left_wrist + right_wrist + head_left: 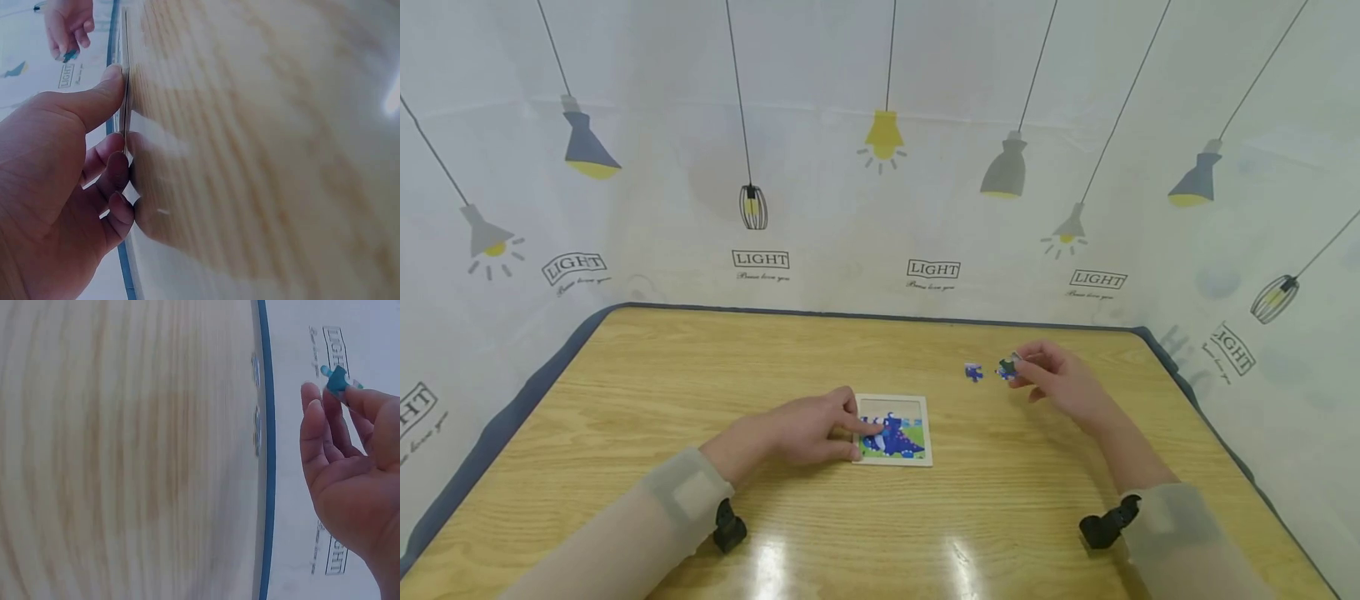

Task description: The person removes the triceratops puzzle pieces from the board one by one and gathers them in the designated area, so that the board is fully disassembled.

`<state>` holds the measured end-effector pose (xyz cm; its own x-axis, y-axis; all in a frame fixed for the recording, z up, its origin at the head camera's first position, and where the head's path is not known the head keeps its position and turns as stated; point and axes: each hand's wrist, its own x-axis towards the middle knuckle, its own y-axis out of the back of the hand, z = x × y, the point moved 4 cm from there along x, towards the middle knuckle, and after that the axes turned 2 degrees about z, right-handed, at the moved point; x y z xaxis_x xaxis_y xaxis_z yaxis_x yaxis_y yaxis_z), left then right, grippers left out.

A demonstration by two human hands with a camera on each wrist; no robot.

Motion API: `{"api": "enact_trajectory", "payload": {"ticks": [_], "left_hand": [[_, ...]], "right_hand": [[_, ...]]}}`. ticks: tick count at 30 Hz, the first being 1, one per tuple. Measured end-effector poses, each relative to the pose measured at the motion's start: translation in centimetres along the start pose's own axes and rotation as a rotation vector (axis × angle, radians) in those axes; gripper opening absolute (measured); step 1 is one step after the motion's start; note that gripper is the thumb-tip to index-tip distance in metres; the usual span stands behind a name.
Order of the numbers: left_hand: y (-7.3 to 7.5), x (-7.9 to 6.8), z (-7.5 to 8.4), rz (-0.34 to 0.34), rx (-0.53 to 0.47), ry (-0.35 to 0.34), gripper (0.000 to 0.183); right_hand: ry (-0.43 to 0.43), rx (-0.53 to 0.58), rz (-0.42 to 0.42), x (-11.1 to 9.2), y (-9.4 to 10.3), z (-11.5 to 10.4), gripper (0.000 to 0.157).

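A square white-framed puzzle [929,433] with a blue dinosaur picture lies on the table, a plain strip showing along its top. My left hand [811,428] rests at its left side, index finger stretched over the picture and thumb at the frame's edge. In the left wrist view, that thumb [100,97] lies against the thin edge of the frame. Further right, my right hand [1060,382] pinches a small puzzle piece [337,379] between thumb and fingertips, raised above the tabletop. Beside it lies a loose blue-and-white puzzle piece [973,372]; another loose piece [257,431] is partly hidden in the head view.
The wooden table [700,358] has a dark blue edge [820,313] along its back and sides. Behind it hangs a pale curtain [820,167] printed with lamps. A black strap buckle [1105,529] sits at the right wrist and another [728,527] at the left.
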<state>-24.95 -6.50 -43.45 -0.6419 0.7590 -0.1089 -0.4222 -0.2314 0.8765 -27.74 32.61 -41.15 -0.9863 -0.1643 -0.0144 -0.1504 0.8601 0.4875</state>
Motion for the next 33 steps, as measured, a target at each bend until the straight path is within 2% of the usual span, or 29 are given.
{"api": "enact_trajectory", "payload": {"ticks": [5, 13, 16, 22, 27, 33], "left_hand": [[0.0, 0.0, -0.1, 0.002, 0.0, -0.007, 0.049], [0.0, -0.1, -0.1, -0.004, 0.005, -0.004, 0.048], [0.0, -0.1, -0.1, -0.002, 0.001, -0.016, 0.049], [-0.1, 0.0, -0.2, -0.007, 0.01, -0.01, 0.048], [-0.1, 0.1, -0.2, 0.002, 0.021, -0.03, 0.049], [0.1, 0.0, -0.1, -0.006, 0.007, -0.012, 0.049]], "right_hand": [[-0.024, 0.005, 0.071, -0.1, 2.1, 1.7, 0.046], [-0.07, -0.104, 0.133, 0.4, 3.8, 3.4, 0.051], [-0.104, -0.165, 0.138, 0.6, 4.1, 3.7, 0.047], [-0.177, -0.363, 0.139, 0.8, 4.5, 4.7, 0.041], [-0.225, -0.406, 0.132, 1.0, 4.7, 5.6, 0.045], [-0.223, -0.45, 0.104, 1.3, 4.6, 5.8, 0.046]]}}
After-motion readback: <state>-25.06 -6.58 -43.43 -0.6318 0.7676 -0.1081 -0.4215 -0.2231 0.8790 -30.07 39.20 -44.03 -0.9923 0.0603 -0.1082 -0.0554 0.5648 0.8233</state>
